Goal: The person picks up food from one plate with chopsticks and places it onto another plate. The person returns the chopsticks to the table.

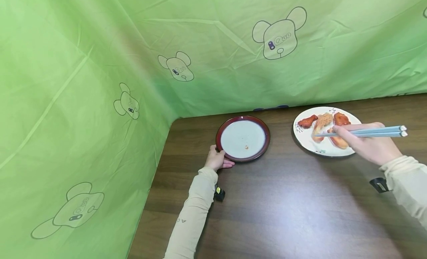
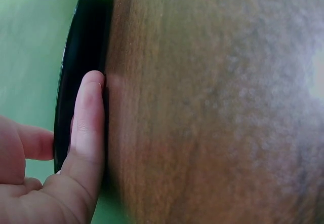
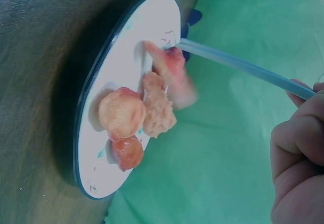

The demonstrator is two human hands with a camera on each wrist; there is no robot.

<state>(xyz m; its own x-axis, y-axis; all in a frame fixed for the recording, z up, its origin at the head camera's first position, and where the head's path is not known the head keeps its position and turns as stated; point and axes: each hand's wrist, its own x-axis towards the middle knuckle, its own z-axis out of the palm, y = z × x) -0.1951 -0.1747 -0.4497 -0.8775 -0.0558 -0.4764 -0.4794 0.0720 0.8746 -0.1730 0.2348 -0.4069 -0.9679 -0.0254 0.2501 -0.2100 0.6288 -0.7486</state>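
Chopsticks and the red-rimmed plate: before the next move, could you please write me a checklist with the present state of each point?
1. Right hand holds the blue chopsticks: ok.
2. Blue chopsticks reach the food on the white plate: ok.
3. A piece firmly pinched: cannot tell, it is blurred near the tips.
4. Left hand holds the edge of the red-rimmed plate: ok.
5. Red-rimmed plate clean: not ok, a small crumb lies on it.

Blue chopsticks [image 3: 238,65] overhang a white plate [image 1: 304,138] of food [image 3: 121,113].

Green cartoon-print sheeting [image 1: 213,47], brown wood tabletop [image 1: 283,192]
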